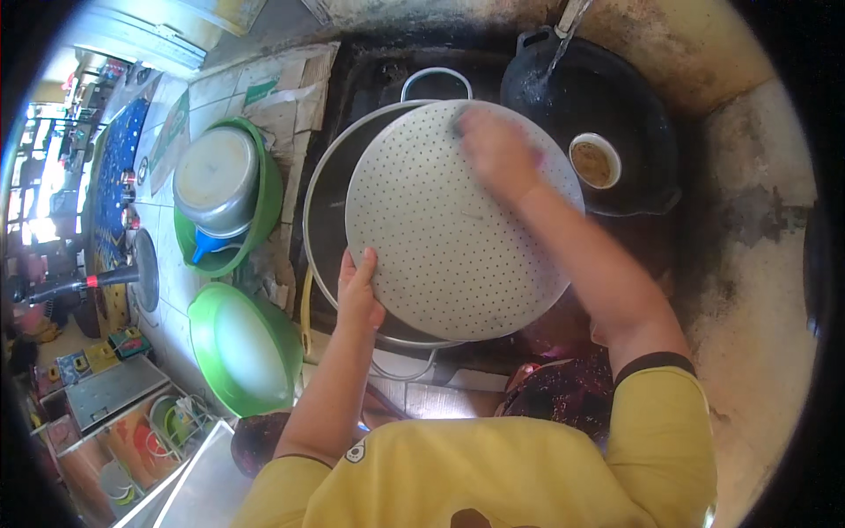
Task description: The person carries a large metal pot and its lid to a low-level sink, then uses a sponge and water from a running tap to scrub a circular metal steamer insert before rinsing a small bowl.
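Note:
My left hand [360,290] grips the lower left rim of a round perforated metal steamer plate [442,231], thumb on its upper face. The plate is held over a wide metal pot [317,165] with loop handles. On the plate's upper part lies my right hand [498,148], blurred, its fingers bent over a small dark thing that I cannot make out. Something pink shows beside that hand. To the right, water runs from a pipe [566,26] into a large black wok [640,105], where a white cup [595,160] with brown contents stands.
At the left, a green basin [270,198] holds an upturned metal pot [216,178] and a blue funnel [210,243]. Nearer me is another green basin [247,350] with whitish contents. Flattened cardboard [297,112] lies on the tiles. A stained wall [746,264] rises at the right.

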A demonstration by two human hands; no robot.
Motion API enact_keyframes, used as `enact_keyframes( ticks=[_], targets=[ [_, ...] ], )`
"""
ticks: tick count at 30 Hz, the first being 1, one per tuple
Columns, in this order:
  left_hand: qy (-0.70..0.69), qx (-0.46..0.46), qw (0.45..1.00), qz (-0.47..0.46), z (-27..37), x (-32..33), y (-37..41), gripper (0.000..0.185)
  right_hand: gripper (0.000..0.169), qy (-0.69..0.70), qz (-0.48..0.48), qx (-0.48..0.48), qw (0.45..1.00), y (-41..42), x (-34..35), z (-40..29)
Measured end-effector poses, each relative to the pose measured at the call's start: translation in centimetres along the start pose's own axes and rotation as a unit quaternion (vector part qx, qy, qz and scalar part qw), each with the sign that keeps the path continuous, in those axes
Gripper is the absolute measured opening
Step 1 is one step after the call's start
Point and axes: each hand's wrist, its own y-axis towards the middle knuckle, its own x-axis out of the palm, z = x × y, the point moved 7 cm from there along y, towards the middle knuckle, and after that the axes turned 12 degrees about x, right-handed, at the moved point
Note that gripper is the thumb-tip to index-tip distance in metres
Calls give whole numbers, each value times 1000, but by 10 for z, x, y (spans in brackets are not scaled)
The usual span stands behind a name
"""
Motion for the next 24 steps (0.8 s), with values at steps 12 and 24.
enact_keyframes(
  ticks=[12,24],
  targets=[
    [-46,10,997,53,2,-5,-1,31,25,-5,-42,-68,997,-18,-10,-70],
    [-39,12,999,27,4,8,3,30,26,20,-19,-153,988,-75,-12,-84]
  ],
)
